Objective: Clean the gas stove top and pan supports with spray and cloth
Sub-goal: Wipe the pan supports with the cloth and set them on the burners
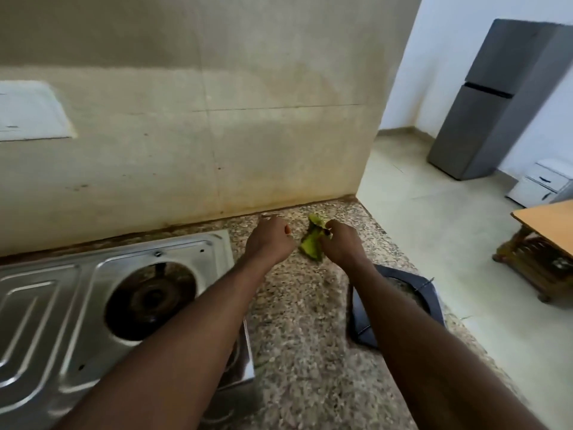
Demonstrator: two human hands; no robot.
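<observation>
Right hand (339,243) grips a crumpled green cloth (311,245), fingers curled round its right edge. The cloth sits low over the far part of the speckled granite countertop (304,321), close to the wall and right of the stove; can't tell if it touches the counter. Left hand (269,240) is just left of the cloth with its fingers curled into a loose fist and nothing seen inside it; it is apart from the cloth by a small gap. Both forearms reach in from the near edge. The stainless steel gas stove (192,252) lies at left on the counter, with its dark, stained burner (152,299) in a round well; the left forearm crosses the stove's near right corner. A black pan support (429,301) lies flat on the counter at right near the counter edge, partly hidden by the right forearm. A stained beige tiled wall (217,135) is behind. Far right on the floor are a grey fridge (496,97), a small white drawer unit (539,181) and a wooden table (545,243).
</observation>
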